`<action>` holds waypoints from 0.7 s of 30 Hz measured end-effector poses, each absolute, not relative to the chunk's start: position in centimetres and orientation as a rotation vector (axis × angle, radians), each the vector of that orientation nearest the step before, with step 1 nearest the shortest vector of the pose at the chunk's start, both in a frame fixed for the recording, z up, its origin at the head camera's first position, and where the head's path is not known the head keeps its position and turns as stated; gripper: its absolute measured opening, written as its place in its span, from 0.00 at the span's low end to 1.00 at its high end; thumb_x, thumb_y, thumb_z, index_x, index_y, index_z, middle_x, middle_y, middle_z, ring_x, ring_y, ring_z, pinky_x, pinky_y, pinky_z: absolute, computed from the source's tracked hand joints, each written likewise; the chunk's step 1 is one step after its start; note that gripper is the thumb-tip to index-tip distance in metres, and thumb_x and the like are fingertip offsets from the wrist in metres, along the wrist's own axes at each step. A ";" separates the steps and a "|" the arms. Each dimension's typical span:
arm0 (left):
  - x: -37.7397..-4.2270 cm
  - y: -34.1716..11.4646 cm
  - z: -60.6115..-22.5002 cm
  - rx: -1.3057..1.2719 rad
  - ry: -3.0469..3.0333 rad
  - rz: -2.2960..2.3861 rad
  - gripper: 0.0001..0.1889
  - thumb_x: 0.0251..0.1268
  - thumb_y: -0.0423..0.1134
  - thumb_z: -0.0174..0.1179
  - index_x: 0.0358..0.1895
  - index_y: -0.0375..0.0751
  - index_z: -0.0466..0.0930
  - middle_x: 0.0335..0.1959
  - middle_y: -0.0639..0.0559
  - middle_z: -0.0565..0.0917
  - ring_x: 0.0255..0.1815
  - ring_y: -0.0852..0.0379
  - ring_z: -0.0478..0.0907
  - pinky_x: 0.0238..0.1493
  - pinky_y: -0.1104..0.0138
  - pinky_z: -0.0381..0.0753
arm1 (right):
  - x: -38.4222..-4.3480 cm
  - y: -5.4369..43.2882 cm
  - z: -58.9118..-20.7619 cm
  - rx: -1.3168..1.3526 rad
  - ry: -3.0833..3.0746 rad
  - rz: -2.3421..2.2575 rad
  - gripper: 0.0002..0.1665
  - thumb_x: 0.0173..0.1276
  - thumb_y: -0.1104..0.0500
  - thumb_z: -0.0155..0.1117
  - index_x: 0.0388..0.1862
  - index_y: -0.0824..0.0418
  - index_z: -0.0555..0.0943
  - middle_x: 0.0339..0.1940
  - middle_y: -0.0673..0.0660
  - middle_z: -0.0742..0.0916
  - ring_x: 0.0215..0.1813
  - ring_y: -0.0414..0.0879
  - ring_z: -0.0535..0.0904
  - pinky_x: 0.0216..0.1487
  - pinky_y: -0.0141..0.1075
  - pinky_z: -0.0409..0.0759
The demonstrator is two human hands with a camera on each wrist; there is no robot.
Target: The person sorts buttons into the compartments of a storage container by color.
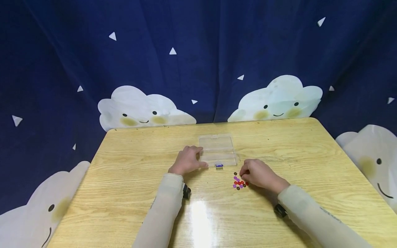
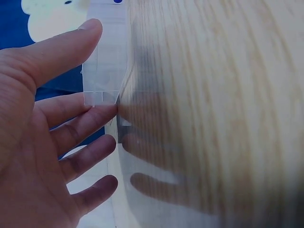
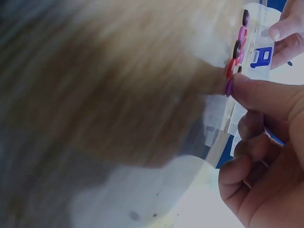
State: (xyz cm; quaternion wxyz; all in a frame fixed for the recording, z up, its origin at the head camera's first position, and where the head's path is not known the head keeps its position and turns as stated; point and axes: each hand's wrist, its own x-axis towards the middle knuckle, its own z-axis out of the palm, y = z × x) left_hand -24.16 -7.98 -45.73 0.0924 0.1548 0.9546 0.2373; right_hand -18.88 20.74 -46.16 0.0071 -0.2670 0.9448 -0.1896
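A clear plastic box (image 1: pixel 217 158) lies on the table with a blue latch (image 1: pixel 219 165) on its front edge. My left hand (image 1: pixel 188 160) is at its left side, fingers extended; in the left wrist view the fingertips (image 2: pixel 110 111) reach its end and the thumb stands apart. In front of the box, small round discs (image 1: pixel 238 183) in red, purple and dark brown lie in a cluster. My right hand (image 1: pixel 258 174) is at the cluster's right, thumb and forefinger pinching a small disc (image 3: pixel 229 87) that looks purple in the right wrist view; the forefinger is mostly hidden.
The wooden table (image 1: pixel 130 193) spreads out on both sides of the hands. Behind it hangs a dark blue curtain (image 1: pixel 198 62) with clouds and white triangles. Dark straps (image 1: pixel 280 210) are on both wrists.
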 end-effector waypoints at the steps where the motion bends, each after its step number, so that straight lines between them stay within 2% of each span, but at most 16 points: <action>1: -24.2 -8.0 -45.7 0.463 2.834 0.708 0.41 0.54 0.56 0.71 0.71 0.47 0.70 0.58 0.48 0.82 0.63 0.44 0.74 0.66 0.50 0.73 | -19.0 20.8 -46.2 -0.827 2.947 -0.615 0.04 0.55 0.65 0.73 0.27 0.56 0.89 0.28 0.45 0.85 0.31 0.36 0.79 0.36 0.33 0.80; 15: -24.2 -7.9 -45.6 0.453 2.830 0.721 0.40 0.54 0.56 0.72 0.71 0.46 0.71 0.53 0.49 0.82 0.58 0.47 0.75 0.63 0.52 0.75 | -19.6 21.5 -46.5 -0.786 2.860 -0.738 0.08 0.59 0.65 0.73 0.26 0.53 0.85 0.28 0.45 0.84 0.31 0.33 0.75 0.35 0.29 0.76; 21: -24.1 -7.8 -45.6 0.444 2.837 0.684 0.40 0.55 0.57 0.71 0.71 0.48 0.70 0.61 0.49 0.81 0.65 0.44 0.72 0.69 0.47 0.70 | -19.4 21.9 -46.8 -0.789 2.832 -0.771 0.05 0.62 0.64 0.70 0.28 0.54 0.85 0.28 0.45 0.86 0.30 0.32 0.76 0.33 0.27 0.77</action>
